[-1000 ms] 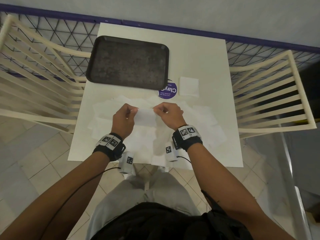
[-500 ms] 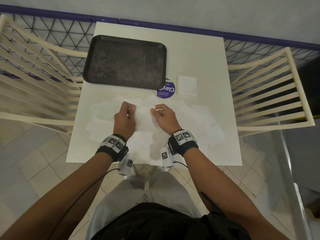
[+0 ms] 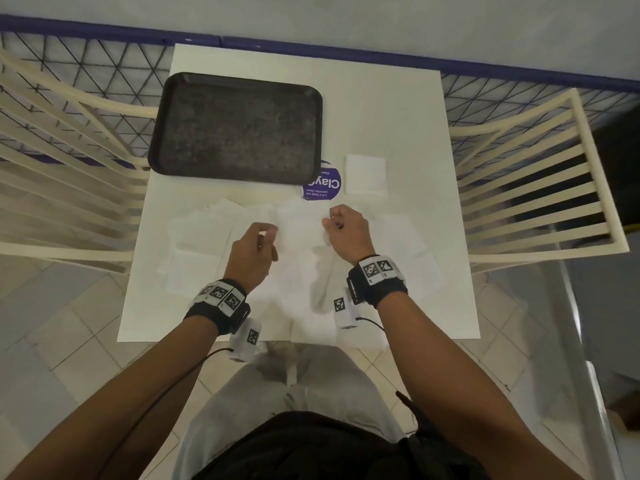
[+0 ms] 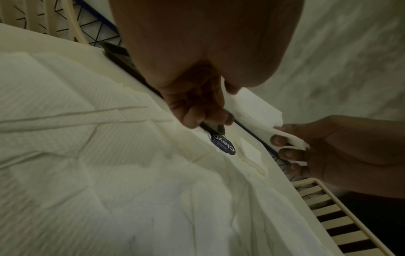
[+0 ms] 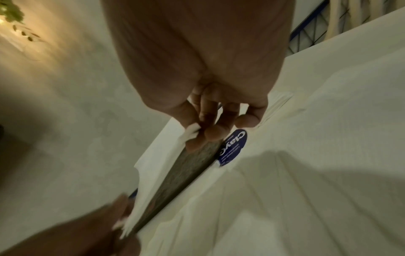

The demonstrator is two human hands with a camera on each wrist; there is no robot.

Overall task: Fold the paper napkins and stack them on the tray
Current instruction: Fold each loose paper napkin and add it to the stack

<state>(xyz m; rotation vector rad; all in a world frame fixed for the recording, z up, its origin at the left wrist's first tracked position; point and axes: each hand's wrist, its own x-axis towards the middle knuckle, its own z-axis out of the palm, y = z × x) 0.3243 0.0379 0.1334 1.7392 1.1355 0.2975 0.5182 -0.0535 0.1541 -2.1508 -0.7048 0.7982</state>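
At frame centre, the left hand (image 3: 254, 252) and right hand (image 3: 346, 233) each pinch an end of one napkin (image 3: 299, 233), held above the loose napkins (image 3: 197, 237), below the dark tray (image 3: 239, 128).

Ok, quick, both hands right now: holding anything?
Left hand: pinches one end of a napkin.
Right hand: pinches the other end of that napkin.

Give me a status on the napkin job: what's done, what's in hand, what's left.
Done: nothing is stacked yet; the tray holds no napkins. One folded napkin lies on the table beside the tray.
In hand: the left hand and right hand each pinch an end of one napkin, lifted above the table.
Left: the loose napkins spread across the table, then stacking all on the tray.
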